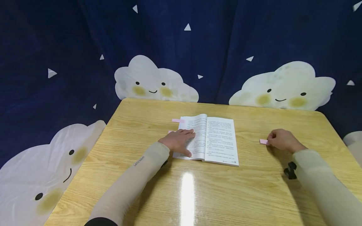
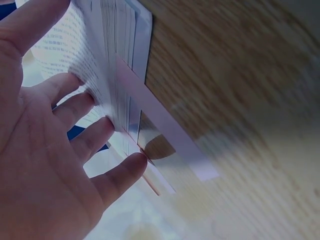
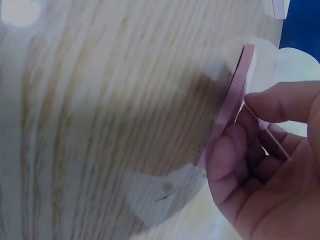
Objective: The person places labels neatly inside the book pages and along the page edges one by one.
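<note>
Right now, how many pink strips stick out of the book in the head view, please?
2: the upper strip near the top-left corner of the book, the lower strip beside the left hand, which may hide more.

- In front of you is a table [image 1: 226,194] with a glossy, light wood-grain top and rounded far corners; it reflects a bright streak of light [image 1: 187,197] on your side.
- Your open book [image 1: 222,138] lies on it, pages up.
- Well to the right, you have a small pink pad [image 1: 263,142] down on the wood.
</note>
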A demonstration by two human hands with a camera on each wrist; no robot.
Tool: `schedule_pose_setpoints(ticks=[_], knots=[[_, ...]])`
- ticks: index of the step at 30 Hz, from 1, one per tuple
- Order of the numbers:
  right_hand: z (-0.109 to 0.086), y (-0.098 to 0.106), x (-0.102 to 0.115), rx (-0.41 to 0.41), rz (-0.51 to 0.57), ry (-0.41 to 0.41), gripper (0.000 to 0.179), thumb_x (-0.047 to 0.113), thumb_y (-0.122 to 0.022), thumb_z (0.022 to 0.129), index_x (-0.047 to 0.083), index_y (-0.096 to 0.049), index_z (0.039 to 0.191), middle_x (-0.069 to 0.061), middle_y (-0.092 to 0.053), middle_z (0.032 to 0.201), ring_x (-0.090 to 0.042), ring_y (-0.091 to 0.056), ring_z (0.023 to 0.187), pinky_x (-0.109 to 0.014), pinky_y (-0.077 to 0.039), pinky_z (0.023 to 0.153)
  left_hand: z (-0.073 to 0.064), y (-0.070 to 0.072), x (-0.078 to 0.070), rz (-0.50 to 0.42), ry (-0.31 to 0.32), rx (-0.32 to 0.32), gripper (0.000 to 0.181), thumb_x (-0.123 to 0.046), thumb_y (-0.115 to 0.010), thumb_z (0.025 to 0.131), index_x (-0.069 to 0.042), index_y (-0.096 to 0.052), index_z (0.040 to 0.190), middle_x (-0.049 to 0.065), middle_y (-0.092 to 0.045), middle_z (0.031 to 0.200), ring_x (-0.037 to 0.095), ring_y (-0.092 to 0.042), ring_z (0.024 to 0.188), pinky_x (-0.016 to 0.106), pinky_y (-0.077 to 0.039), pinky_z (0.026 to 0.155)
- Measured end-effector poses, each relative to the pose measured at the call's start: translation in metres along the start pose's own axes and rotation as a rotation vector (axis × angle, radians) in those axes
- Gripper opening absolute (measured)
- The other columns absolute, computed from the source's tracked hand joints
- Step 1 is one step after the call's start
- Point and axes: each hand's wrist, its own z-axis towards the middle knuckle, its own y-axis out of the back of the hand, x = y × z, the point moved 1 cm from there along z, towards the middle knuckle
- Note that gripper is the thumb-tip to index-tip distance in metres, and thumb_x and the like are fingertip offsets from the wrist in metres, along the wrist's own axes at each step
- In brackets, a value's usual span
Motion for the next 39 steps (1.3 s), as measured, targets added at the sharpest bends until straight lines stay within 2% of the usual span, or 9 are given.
schedule_pose_setpoints(ticks=[6,10,16,21,26,30,39], knots=[[-0.002,0.007,-0.004,0.106,0.118,-0.035,0.023,0.018,-0.061,0.093,-0.004,-0.064,0.093,-0.005,-0.064,0.080,-0.015,-0.053,0.072,-0.029,-0.047,0.062,0.001,-0.002,0.001,0.001,0.000,-0.003,0.092,-0.056,-0.071,0.086,-0.028,-0.024,0.159,-0.009,-0.014,0.169,0.023,-0.019,0.156,0.050,-0.031,0.120],[-0.001,0.012,-0.004,0.184,0.185,-0.042,0.026,0.019,-0.062,0.094,-0.006,-0.064,0.098,-0.002,-0.063,0.079,-0.012,-0.054,0.070,-0.029,-0.049,0.062,0.001,-0.002,0.001,0.004,0.003,-0.005,0.092,-0.056,-0.070,0.086,-0.028,-0.023,0.159,-0.008,-0.014,0.169,0.023,-0.019,0.156,0.049,-0.031,0.120],[0.003,0.015,-0.004,0.253,0.161,-0.059,0.027,0.021,-0.065,0.093,-0.005,-0.064,0.100,0.003,-0.059,0.075,-0.010,-0.051,0.067,-0.027,-0.045,0.061,0.003,-0.002,0.000,-0.001,-0.007,-0.001,0.093,-0.056,-0.070,0.086,-0.028,-0.021,0.160,-0.008,-0.012,0.169,0.022,-0.018,0.156,0.049,-0.029,0.122],[0.004,0.019,0.000,0.263,0.125,-0.048,0.025,0.021,-0.064,0.092,-0.004,-0.066,0.096,0.002,-0.059,0.075,-0.012,-0.052,0.071,-0.028,-0.048,0.062,0.003,-0.002,0.002,0.001,-0.004,0.001,0.093,-0.057,-0.070,0.086,-0.028,-0.022,0.160,-0.008,-0.012,0.169,0.022,-0.018,0.156,0.048,-0.030,0.121],[0.004,0.020,0.003,0.238,0.084,-0.033,0.022,0.020,-0.063,0.091,-0.002,-0.067,0.089,0.003,-0.057,0.067,-0.013,-0.051,0.065,-0.028,-0.044,0.060,0.001,-0.002,0.001,0.000,0.005,0.003,0.093,-0.056,-0.070,0.086,-0.028,-0.021,0.160,-0.009,-0.011,0.169,0.021,-0.018,0.156,0.049,-0.030,0.121],[0.004,0.018,0.001,0.227,0.057,-0.054,0.021,0.020,-0.063,0.092,0.000,-0.068,0.086,0.002,-0.058,0.066,-0.014,-0.051,0.065,-0.028,-0.042,0.061,0.002,-0.003,0.000,-0.011,0.007,0.010,0.093,-0.056,-0.071,0.086,-0.028,-0.021,0.160,-0.009,-0.011,0.169,0.022,-0.018,0.156,0.050,-0.029,0.121],[0.007,0.021,0.002,0.254,0.071,-0.080,0.025,0.022,-0.062,0.094,-0.002,-0.069,0.091,0.002,-0.058,0.069,-0.014,-0.051,0.068,-0.028,-0.041,0.065,0.001,-0.001,0.000,-0.004,0.010,0.002,0.093,-0.056,-0.071,0.086,-0.027,-0.022,0.160,-0.008,-0.013,0.169,0.023,-0.019,0.156,0.050,-0.031,0.121]])
